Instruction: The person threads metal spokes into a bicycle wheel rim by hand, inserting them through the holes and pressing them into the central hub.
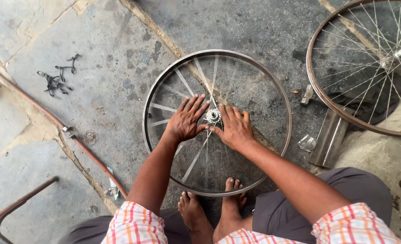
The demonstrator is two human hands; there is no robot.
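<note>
A bicycle wheel rim lies flat in front of me above my bare feet, its spokes blurred as if spinning. At its middle is a shiny metal hub. My left hand rests flat on the spokes just left of the hub, fingers spread. My right hand lies on the spokes just right of the hub, its thumb and fingers touching the hub's side.
A second spoked wheel lies at the upper right. A metal bar and a small hammer-like tool lie between the wheels. A thin rusty pipe crosses the stone floor at left, near black scraps.
</note>
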